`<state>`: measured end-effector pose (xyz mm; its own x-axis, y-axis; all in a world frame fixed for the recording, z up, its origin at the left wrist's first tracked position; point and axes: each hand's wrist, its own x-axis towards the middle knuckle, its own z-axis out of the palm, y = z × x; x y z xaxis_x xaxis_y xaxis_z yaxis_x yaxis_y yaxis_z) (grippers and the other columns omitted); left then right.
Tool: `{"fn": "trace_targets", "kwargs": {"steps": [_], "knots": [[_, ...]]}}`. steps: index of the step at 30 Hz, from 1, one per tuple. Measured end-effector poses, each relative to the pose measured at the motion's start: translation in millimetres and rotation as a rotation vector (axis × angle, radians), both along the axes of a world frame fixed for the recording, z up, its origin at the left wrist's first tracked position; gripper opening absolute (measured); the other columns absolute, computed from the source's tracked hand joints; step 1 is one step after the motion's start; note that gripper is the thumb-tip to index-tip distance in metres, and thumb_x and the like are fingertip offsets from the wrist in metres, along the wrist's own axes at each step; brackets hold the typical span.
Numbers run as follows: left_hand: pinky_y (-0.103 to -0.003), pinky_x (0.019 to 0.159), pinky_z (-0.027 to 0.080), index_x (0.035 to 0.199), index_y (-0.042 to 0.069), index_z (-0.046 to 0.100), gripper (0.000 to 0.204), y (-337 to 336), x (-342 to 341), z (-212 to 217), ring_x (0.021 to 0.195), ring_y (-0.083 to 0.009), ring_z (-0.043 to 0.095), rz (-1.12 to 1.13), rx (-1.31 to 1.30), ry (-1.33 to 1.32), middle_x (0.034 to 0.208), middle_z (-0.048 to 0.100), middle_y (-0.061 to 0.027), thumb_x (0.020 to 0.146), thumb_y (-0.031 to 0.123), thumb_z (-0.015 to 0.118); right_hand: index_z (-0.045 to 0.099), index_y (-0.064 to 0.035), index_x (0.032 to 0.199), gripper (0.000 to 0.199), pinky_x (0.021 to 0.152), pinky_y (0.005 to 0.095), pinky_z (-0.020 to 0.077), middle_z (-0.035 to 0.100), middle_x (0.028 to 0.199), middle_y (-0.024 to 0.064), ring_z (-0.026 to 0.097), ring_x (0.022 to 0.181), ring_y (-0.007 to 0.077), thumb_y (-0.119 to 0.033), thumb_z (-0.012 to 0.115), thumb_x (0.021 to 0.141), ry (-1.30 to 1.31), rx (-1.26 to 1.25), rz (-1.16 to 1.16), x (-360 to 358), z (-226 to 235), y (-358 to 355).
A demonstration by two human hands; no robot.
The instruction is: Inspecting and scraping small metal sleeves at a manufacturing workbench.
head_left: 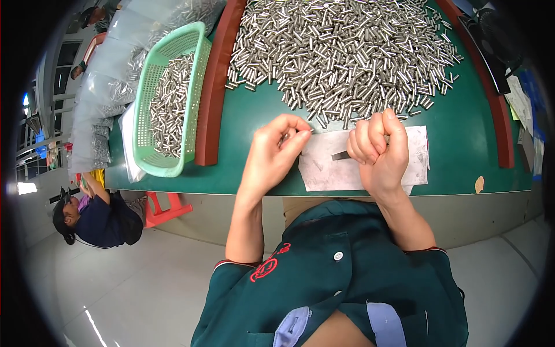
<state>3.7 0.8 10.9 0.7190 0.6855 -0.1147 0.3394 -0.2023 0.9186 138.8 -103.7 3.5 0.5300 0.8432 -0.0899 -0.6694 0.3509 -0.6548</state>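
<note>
My left hand [276, 151] is closed above the left edge of a smudged white cloth or paper sheet [321, 176]. Between its thumb and forefinger shows the end of a small metal pin [311, 130]; more metal glints inside the curled fingers. My right hand [380, 147], over the sheet's right half, is wrapped round a tool with a dark flat blade [340, 155] that sticks out leftward, its handle hidden in the fist. Just beyond both hands spreads a large heap of short silvery metal pins [347, 58] on the green tabletop [254, 115].
Dark red rails [209, 127] bound the work area left and right. Beyond the left one stands a light green perforated basket [167, 168] of pins, beside clear bags [110, 69] of metal parts. Another person [104, 220] sits at far left, near a red stool [166, 209].
</note>
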Motion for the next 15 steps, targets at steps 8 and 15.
{"fn": "trace_targets", "kwargs": {"steps": [8,15], "knots": [[-0.016,0.041,0.020,0.093,0.000,0.052,0.016,4,-15,-14,0.047,-0.0023,0.025,0.040,-0.962,-0.482,0.069,0.051,-0.0046,0.089,0.014,0.047,0.026,-0.0132,0.051,0.043,0.038,0.0246,0.0190,0.025,0.041,-0.0014,0.016,0.037,0.0084,-0.026,0.025,0.092,0.004,-0.001,-0.002,-1,0,0],[-0.016,0.040,0.020,0.095,-0.002,0.053,0.017,0,-14,-15,0.046,-0.0023,0.026,0.047,-0.934,-0.449,0.067,0.049,-0.0044,0.089,0.013,0.045,0.026,-0.0110,0.051,0.042,0.037,0.0238,0.0192,0.026,0.042,0.0009,0.019,0.039,0.0083,-0.023,0.028,0.092,0.043,0.028,-0.020,0,-1,0]]}}
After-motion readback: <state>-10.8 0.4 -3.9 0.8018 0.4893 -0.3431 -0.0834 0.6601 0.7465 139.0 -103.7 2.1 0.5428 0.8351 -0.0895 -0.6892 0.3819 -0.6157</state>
